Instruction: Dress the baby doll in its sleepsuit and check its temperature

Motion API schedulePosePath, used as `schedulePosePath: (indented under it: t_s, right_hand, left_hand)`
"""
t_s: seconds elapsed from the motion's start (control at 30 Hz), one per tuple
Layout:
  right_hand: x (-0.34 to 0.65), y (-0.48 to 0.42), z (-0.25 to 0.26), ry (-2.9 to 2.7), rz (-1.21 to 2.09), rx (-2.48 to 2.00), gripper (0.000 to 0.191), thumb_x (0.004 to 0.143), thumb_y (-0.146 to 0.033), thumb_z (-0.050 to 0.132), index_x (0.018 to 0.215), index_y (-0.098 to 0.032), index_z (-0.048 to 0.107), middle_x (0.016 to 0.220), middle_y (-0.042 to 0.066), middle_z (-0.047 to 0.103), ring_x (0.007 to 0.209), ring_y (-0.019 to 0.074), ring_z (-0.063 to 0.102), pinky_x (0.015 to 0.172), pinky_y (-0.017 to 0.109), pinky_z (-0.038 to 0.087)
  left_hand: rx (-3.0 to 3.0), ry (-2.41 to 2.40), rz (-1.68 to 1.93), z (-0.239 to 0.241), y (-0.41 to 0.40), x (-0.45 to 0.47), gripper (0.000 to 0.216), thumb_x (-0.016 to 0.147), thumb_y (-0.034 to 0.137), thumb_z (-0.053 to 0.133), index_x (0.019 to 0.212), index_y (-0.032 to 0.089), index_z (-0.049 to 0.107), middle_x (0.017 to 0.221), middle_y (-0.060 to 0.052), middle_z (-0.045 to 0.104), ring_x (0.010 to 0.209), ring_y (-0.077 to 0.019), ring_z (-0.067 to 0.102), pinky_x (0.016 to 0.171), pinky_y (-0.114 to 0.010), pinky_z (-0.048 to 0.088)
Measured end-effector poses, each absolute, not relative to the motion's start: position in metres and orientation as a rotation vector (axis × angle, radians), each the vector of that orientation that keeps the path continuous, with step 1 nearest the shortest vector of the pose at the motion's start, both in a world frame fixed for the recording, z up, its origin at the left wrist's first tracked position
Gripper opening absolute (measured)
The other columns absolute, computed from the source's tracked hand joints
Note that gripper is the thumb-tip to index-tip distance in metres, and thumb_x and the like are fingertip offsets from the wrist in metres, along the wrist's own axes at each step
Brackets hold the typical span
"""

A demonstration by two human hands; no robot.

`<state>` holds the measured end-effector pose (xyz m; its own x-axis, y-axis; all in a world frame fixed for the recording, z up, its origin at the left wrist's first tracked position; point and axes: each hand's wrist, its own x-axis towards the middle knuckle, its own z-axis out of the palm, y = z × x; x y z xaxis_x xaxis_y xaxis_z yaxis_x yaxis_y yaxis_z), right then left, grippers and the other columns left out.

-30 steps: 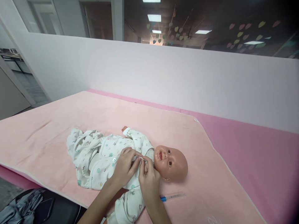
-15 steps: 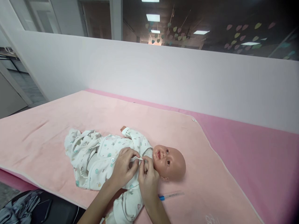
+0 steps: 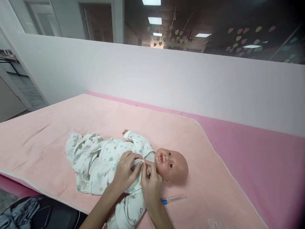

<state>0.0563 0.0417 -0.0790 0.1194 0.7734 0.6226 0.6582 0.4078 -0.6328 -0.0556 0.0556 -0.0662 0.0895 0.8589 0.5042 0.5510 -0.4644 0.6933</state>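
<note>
A baby doll (image 3: 175,167) lies on its back on a peach blanket (image 3: 202,194), head toward the right. It wears a white printed baby jacket (image 3: 107,173), with a button showing lower on the front. At the neckline my left hand (image 3: 127,168) pinches the jacket's edge between thumb and forefinger. My right hand (image 3: 151,179) pinches the same edge right beside it, close under the doll's chin. The fingertips of both hands nearly meet, and what lies between them is mostly hidden. One doll sleeve (image 3: 131,210) passes beneath my forearms.
A thermometer-like stick with a blue end (image 3: 175,199) lies right of my right wrist. At lower left, a black seat (image 3: 57,213) holds grey cloth (image 3: 17,214) and a dark phone (image 3: 43,216). A white wall (image 3: 166,79) stands behind the pink table surface (image 3: 250,143).
Both hands stay at the neckline, and their fingertips have drawn slightly closer together on the fabric edge. The view has shifted a little.
</note>
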Motion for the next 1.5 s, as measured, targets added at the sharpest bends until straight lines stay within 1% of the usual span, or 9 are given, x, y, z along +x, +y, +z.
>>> schedulePosePath:
  t_s: [0.2,0.33,0.53,0.77,0.9,1.03,1.13,1.23,1.5]
  right_hand:
    - [0.056,0.041,-0.078,-1.586,0.156,-1.296,0.018,0.088,-0.025,0.042,0.088,-0.015,0.058,0.060,0.002,0.061,0.053,0.0110,0.058,0.044,0.018,0.040]
    - [0.057,0.041,-0.080,-1.572,0.200,-1.308,0.019,0.089,-0.025,0.040,0.093,-0.014,0.055,0.070,0.006,0.064,0.063,0.0141,0.062,0.049,0.019,0.044]
    - [0.058,0.038,-0.079,-1.537,0.310,-1.285,0.016,0.090,-0.025,0.037,0.095,-0.016,0.049,0.077,0.009,0.064,0.067,0.0157,0.062,0.051,0.022,0.047]
    - [0.059,0.037,-0.078,-1.517,0.302,-1.320,0.018,0.090,-0.025,0.036,0.096,-0.015,0.049,0.074,0.007,0.063,0.063,0.0150,0.061,0.049,0.021,0.043]
    - [0.054,0.038,-0.079,-1.631,0.229,-1.255,0.020,0.089,-0.022,0.036,0.100,-0.013,0.050,0.061,0.003,0.061,0.052,0.0124,0.058,0.045,0.020,0.039]
    - [0.041,0.038,-0.074,-1.797,0.111,-1.200,0.025,0.087,-0.022,0.038,0.105,-0.013,0.054,0.055,0.000,0.059,0.045,0.0114,0.055,0.041,0.020,0.033]
    - [0.032,0.040,-0.070,-1.854,0.002,-1.274,0.025,0.086,-0.024,0.039,0.099,-0.016,0.059,0.051,0.000,0.059,0.043,0.0122,0.054,0.041,0.022,0.030]
    - [0.028,0.042,-0.070,-1.890,-0.075,-1.313,0.024,0.085,-0.026,0.041,0.093,-0.019,0.062,0.050,-0.001,0.059,0.042,0.0124,0.053,0.041,0.023,0.027]
    - [0.030,0.042,-0.076,-1.881,-0.094,-1.296,0.020,0.085,-0.028,0.046,0.091,-0.020,0.063,0.052,-0.002,0.061,0.042,0.0109,0.054,0.042,0.023,0.029]
  left_hand:
    - [2.036,1.424,1.320,-0.066,0.056,-0.055,0.013,0.085,0.025,0.045,0.093,0.021,0.055,0.089,-0.004,0.059,0.089,-0.0188,0.050,0.078,-0.034,0.041]
    - [2.030,1.460,1.379,-0.066,0.055,-0.054,0.011,0.084,0.025,0.047,0.089,0.021,0.056,0.087,-0.003,0.058,0.086,-0.0181,0.051,0.075,-0.033,0.042]
    - [2.091,1.529,1.527,-0.067,0.052,-0.057,0.010,0.080,0.024,0.052,0.086,0.021,0.059,0.095,-0.006,0.054,0.095,-0.0207,0.049,0.082,-0.036,0.043]
    - [2.063,1.783,1.536,-0.077,0.046,-0.081,0.015,0.081,0.024,0.049,0.090,0.022,0.061,0.100,-0.006,0.054,0.097,-0.0231,0.048,0.084,-0.040,0.040]
    - [2.056,1.715,1.511,-0.078,0.043,-0.086,0.013,0.082,0.023,0.047,0.082,0.021,0.060,0.100,-0.005,0.055,0.097,-0.0218,0.049,0.085,-0.039,0.039]
    - [2.049,1.657,1.415,-0.076,0.043,-0.086,0.014,0.084,0.024,0.042,0.080,0.020,0.055,0.094,-0.004,0.059,0.092,-0.0203,0.050,0.083,-0.038,0.038]
    - [2.028,1.614,1.409,-0.077,0.044,-0.087,0.016,0.086,0.024,0.038,0.081,0.020,0.052,0.087,-0.004,0.060,0.089,-0.0194,0.051,0.082,-0.038,0.038]
    - [2.034,1.610,1.438,-0.078,0.044,-0.087,0.016,0.085,0.024,0.037,0.082,0.020,0.052,0.083,-0.003,0.060,0.087,-0.0191,0.051,0.087,-0.040,0.036]
    - [2.053,1.599,1.480,-0.083,0.045,-0.089,0.014,0.086,0.022,0.036,0.083,0.021,0.050,0.076,0.000,0.059,0.077,-0.0163,0.054,0.099,-0.044,0.028]
